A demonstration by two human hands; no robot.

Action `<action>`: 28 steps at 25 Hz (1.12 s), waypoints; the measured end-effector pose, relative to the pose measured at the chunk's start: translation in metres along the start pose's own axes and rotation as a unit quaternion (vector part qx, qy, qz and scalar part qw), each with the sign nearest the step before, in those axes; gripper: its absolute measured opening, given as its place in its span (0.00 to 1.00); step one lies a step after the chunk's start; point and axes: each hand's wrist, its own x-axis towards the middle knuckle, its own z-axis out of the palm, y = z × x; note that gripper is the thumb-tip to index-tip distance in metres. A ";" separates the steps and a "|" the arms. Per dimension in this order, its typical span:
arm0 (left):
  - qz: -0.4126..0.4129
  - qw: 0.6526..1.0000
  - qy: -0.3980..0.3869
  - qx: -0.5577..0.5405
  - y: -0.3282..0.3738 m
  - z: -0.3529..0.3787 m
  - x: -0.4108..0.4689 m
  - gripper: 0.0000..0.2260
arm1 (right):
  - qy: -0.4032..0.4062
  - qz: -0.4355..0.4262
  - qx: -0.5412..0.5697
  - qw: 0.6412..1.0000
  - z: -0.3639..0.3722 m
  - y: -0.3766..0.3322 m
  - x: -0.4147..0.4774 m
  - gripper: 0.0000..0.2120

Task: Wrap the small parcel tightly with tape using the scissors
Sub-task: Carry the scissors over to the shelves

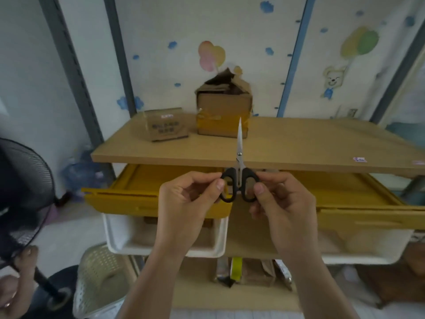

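both hands hold the scissors between them, just before the near edge of the wooden board. the left hand pinches the left black handle loop with thumb and forefinger, and the right hand pinches the right loop in the same way. the fingers of each hand are clamped on the outside of one loop, not put through it. the blades are together and make one thin point. the point shows away from the person, so the long axis of the scissors runs from the hands straight toward the back of the board.

the small parcel lies on the board, beyond the blade tip and to its left, well apart from both hands. the left hand is the nearer one. a bigger carton with open flaps stands near the parcel on its right, almost in line with the blades.

i judge the wrapping is not yet begun, because neither hand holds tape. a yellowish roll stands on a lower level between the wrists. it may be the tape, but i cannot tell. probably the left hand should let go and reach forward-left for the parcel, keeping its arm clear of the point.
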 end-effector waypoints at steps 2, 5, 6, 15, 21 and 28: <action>0.002 1.000 -0.002 -0.015 0.007 -0.026 0.004 0.06 | 0.004 -0.007 0.003 1.000 0.027 -0.012 -0.005 0.07; 0.002 1.000 -0.003 -0.031 0.012 -0.047 0.002 0.07 | 0.006 -0.021 -0.009 1.000 0.047 -0.024 -0.014 0.07; 0.000 0.999 -0.004 -0.042 0.012 -0.050 -0.001 0.07 | 0.011 -0.025 -0.013 1.000 0.048 -0.027 -0.018 0.06; -0.041 0.993 -0.073 -0.088 0.020 -0.002 -0.052 0.07 | 0.070 -0.015 -0.043 0.997 -0.014 -0.042 -0.075 0.08; -0.055 0.982 -0.152 -0.103 0.011 0.087 -0.091 0.04 | 0.168 0.005 -0.075 0.983 -0.099 -0.053 -0.115 0.08; -0.074 0.944 -0.286 -0.144 -0.019 0.176 -0.074 0.04 | 0.315 -0.002 -0.095 0.944 -0.154 -0.031 -0.108 0.05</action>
